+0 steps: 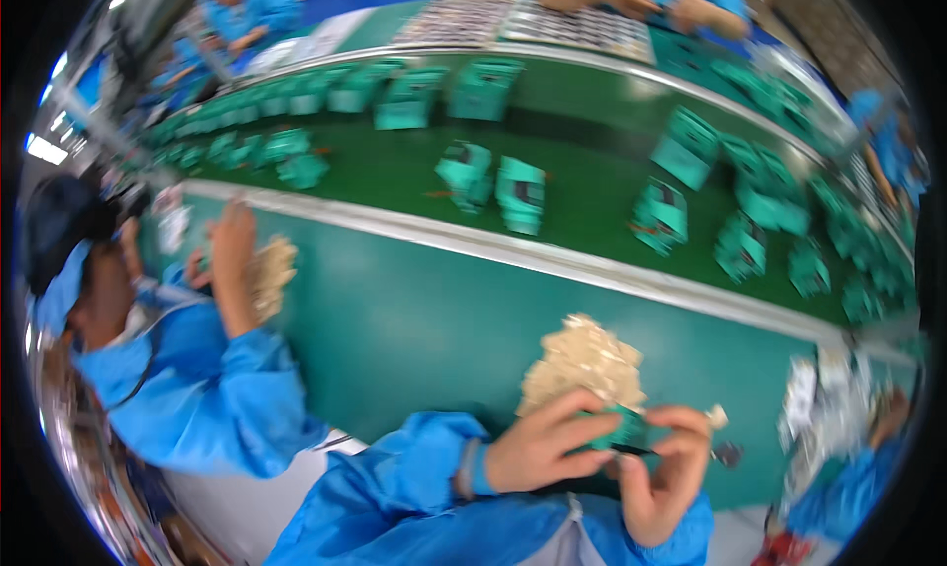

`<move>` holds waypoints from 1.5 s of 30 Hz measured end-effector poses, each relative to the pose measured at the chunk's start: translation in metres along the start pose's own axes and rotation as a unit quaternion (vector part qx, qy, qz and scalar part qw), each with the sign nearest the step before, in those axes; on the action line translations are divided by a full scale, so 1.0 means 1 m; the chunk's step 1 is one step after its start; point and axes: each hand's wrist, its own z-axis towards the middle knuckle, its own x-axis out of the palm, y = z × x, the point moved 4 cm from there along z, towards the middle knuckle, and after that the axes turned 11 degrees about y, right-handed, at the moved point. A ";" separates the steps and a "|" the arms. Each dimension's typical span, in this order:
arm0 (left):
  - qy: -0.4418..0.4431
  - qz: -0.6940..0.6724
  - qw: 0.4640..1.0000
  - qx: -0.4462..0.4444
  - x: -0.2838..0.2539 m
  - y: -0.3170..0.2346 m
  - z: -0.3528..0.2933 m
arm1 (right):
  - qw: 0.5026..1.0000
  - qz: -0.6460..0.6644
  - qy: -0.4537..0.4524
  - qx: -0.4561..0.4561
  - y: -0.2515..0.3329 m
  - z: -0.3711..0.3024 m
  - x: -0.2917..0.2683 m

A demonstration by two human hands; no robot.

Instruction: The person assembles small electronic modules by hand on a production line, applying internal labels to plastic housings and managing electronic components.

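The left grip (541, 448) pinches a green part (621, 425), which pokes out to the right of its fingers. The right grip (671, 479) curls just right of it; blur hides whether it pinches too. The tan pile (582, 357) sits just behind, on the far side.

Bright, even light covers my worktop (395, 319), white lamps (45, 150) glaring at far left. The green piece (621, 426) at my left hand (543, 448) looks blurred; straight edges bow, and the corners fall black.

Both sleeves (419, 458) are blue, the wristband (481, 469) too.
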 end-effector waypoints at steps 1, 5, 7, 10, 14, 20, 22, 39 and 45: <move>0.002 0.014 1.000 -0.002 -0.002 0.001 0.000 | 0.993 0.108 0.029 0.024 -0.010 0.001 -0.001; -0.017 0.054 0.998 -0.013 -0.006 -0.002 0.002 | 0.984 0.160 0.050 0.055 -0.009 0.013 -0.008; 0.010 0.047 0.999 -0.007 -0.004 -0.002 0.006 | 0.983 0.161 0.037 0.075 -0.011 0.013 -0.012; 0.002 -0.061 0.998 -0.017 0.004 0.003 0.002 | 0.984 0.150 0.033 0.086 -0.012 0.013 -0.014; 0.005 -0.088 0.995 -0.038 0.009 0.001 -0.005 | 0.988 0.124 0.042 0.076 -0.013 0.012 -0.017; 0.002 -0.064 0.998 -0.014 0.012 0.003 -0.006 | 0.992 0.096 0.053 0.064 -0.011 0.015 -0.021; 0.000 -0.067 0.998 -0.006 0.011 0.004 -0.006 | 0.994 0.086 0.057 0.048 -0.009 0.017 -0.020; 0.018 -0.054 0.998 -0.010 0.018 0.001 0.002 | 0.991 0.084 0.076 0.074 -0.012 0.015 -0.029; 0.029 -0.043 0.999 -0.016 0.021 -0.001 0.006 | 0.992 0.077 0.078 0.068 -0.012 0.013 -0.033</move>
